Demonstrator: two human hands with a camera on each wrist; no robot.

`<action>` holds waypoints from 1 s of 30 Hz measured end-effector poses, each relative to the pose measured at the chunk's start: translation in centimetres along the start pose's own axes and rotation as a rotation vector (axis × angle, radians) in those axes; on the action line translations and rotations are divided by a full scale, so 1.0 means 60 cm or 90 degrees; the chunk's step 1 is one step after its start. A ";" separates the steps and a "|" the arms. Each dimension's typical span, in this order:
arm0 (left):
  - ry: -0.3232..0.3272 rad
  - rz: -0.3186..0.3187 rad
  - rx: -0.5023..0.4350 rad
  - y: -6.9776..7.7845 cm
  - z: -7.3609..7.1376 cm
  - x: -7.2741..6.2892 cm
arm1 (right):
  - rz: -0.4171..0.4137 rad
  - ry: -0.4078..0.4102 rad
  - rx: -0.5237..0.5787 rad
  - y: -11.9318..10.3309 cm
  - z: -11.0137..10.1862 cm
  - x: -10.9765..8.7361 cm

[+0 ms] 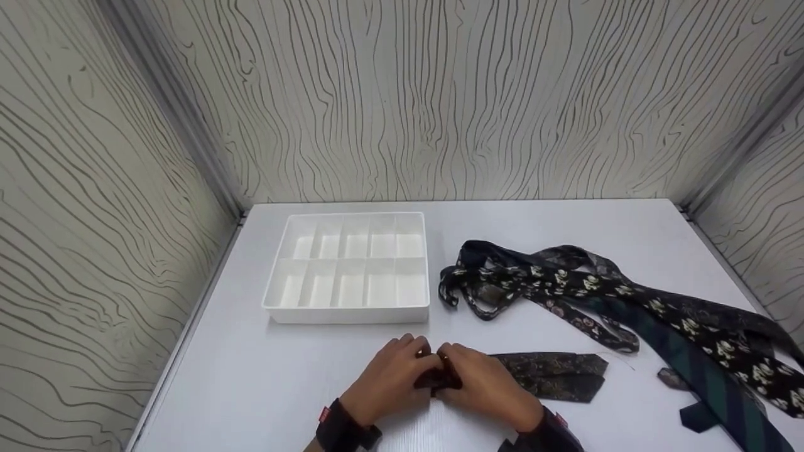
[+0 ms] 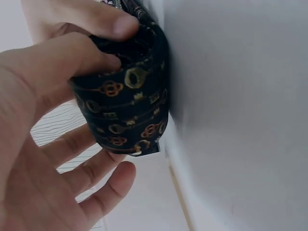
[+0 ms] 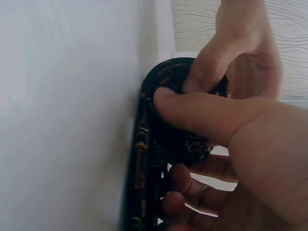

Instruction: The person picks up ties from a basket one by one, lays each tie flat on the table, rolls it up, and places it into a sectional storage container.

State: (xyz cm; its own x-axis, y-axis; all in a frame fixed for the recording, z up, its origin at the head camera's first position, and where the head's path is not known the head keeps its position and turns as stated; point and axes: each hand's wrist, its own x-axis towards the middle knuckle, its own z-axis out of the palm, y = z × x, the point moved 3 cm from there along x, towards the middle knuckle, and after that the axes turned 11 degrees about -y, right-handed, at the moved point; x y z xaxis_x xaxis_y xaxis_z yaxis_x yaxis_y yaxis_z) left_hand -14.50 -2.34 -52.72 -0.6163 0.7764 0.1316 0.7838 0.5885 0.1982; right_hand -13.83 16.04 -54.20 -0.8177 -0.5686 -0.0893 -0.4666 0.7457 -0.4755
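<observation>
Low over the front of the table, both hands hold a dark necktie, partly rolled up [image 1: 438,375], with gold and orange keys printed on it. My left hand [image 1: 391,380] grips the left side of the roll; in the left wrist view its thumb presses into the coil's opening [image 2: 122,50]. On the other side my right hand [image 1: 483,384] pinches the roll, its thumb lying over the coiled edge [image 3: 168,137] in the right wrist view. The tie's unrolled end [image 1: 559,373] lies flat on the table to the right, doubled into two strips.
A white divided box [image 1: 348,316] with several compartments stands behind the hands, to the left. More neckties [image 1: 584,285], floral and striped, lie in a loose tangle across the right side of the table. Patterned wall panels [image 1: 402,100] enclose the back and sides.
</observation>
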 end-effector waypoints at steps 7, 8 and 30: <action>-0.035 -0.008 -0.030 -0.002 0.010 0.000 | -0.006 0.021 -0.032 -0.002 0.002 -0.006; -0.037 -0.013 -0.027 -0.002 0.011 0.000 | -0.001 0.020 -0.032 -0.002 0.002 -0.006; 0.008 -0.018 0.016 -0.004 0.001 -0.001 | 0.012 -0.021 0.025 0.010 -0.005 -0.006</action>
State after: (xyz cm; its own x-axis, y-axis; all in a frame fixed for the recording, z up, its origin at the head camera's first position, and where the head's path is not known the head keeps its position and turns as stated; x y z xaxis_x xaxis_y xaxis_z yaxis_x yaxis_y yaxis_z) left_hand -14.65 -2.55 -52.84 -0.6387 0.7568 0.1386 0.7679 0.6156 0.1773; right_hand -13.90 16.82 -54.20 -0.8146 -0.5659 -0.1272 -0.4366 0.7427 -0.5077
